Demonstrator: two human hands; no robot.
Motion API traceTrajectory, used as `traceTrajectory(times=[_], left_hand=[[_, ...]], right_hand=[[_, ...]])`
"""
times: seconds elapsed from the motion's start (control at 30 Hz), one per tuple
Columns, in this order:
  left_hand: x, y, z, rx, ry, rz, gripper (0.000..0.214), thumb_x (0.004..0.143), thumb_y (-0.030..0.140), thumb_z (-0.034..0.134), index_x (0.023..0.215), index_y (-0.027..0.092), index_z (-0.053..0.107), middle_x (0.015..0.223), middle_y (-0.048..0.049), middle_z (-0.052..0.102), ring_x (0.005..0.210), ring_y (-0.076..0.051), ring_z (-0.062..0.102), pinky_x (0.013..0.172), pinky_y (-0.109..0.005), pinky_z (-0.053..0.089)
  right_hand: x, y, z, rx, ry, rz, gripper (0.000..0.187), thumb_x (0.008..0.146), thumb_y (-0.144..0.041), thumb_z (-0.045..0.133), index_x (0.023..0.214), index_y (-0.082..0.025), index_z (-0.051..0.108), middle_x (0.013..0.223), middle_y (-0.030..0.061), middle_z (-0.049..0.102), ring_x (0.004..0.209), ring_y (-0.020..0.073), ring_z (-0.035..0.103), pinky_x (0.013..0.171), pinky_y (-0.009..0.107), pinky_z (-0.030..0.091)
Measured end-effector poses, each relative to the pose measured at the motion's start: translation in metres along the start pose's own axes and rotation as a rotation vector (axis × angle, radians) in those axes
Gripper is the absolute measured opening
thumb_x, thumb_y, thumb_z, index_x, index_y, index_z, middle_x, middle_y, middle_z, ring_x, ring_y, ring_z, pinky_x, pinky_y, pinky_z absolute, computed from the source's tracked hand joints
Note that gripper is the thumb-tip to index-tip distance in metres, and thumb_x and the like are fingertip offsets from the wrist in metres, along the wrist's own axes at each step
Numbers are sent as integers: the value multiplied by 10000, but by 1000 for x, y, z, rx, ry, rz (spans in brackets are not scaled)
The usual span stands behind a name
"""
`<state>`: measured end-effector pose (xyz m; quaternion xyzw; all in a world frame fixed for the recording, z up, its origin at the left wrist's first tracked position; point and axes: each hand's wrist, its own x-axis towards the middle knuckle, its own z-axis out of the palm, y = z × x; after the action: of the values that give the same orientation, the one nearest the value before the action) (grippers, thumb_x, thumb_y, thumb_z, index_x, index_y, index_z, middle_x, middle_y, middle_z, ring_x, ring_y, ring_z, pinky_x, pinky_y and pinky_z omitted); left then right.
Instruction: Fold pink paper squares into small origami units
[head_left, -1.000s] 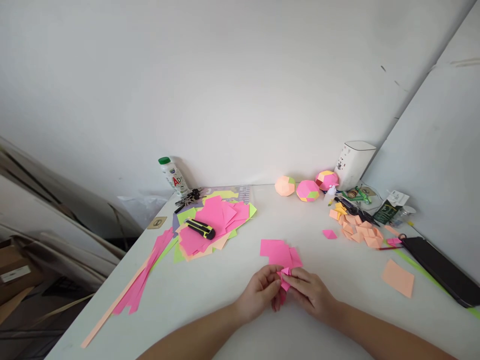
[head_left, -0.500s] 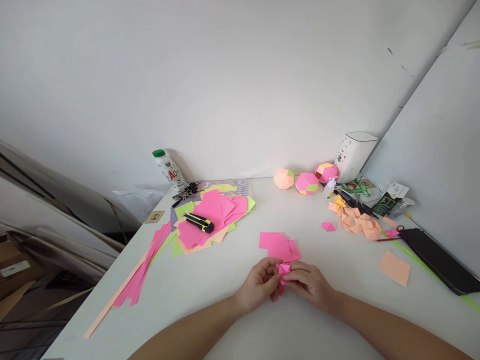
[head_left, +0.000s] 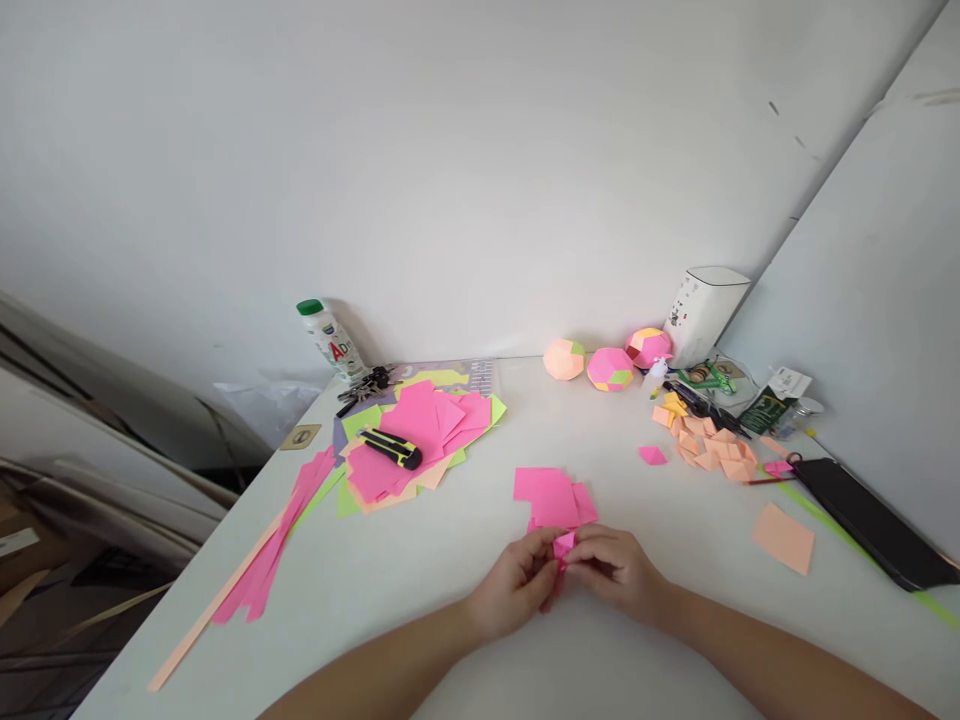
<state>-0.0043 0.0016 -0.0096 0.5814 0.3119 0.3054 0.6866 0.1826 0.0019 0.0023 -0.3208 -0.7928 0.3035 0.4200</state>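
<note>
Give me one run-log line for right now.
left hand: pinching folded pink paper; right hand: fingers on same piece; beyond hands: pink sheets; utility knife: on paper pile

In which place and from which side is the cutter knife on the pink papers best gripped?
I would pinch the cutter knife across its long sides, near the middle, coming from above and from the side of the left hand: it lies flat on the pink papers, with its broad black end toward that hand.

A green-capped bottle (head_left: 331, 341) stands beside keys (head_left: 369, 386), and a black pouch (head_left: 870, 523) lies far right.
</note>
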Motion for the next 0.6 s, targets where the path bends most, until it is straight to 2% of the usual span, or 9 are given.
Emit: traceTrajectory(times=[0.2,0.33,0.5,0.6], left_hand=[[-2,2,-1,39,-45,26,442,874,384,484,1269,193,429,704,14,473,538,-84,457,529,-231,395],[-2,3,1,41,-20,20,420,875,372,487,1245,177,445,673,24,471,509,-74,445,507,-222,384],[-2,3,0,-51,25,-11,412,864,409,502,1196,175,432,662,33,495,479,-64,431,486,-216,377],[-2,4,0,-80,38,-19,427,848,435,522,1171,172,428,663,33,505,469,-60,423,470,-210,367]], right_hand=[[1,-2,-1,214,-3,304,226,826,-341,589,676,-172,578,582,-8,542,497,107,475,462,235,399],[-3,1,0,354,-28,507,210,799,-339,627,746,-183,497,577,-47,502,479,90,467,465,223,398],[1,-3,-2,410,-24,543,237,779,-310,645,890,-198,468,732,-28,509,565,87,478,516,218,415],[3,-4,-2,359,-75,513,189,792,-292,615,889,-186,492,681,-32,486,550,93,446,502,217,383]])
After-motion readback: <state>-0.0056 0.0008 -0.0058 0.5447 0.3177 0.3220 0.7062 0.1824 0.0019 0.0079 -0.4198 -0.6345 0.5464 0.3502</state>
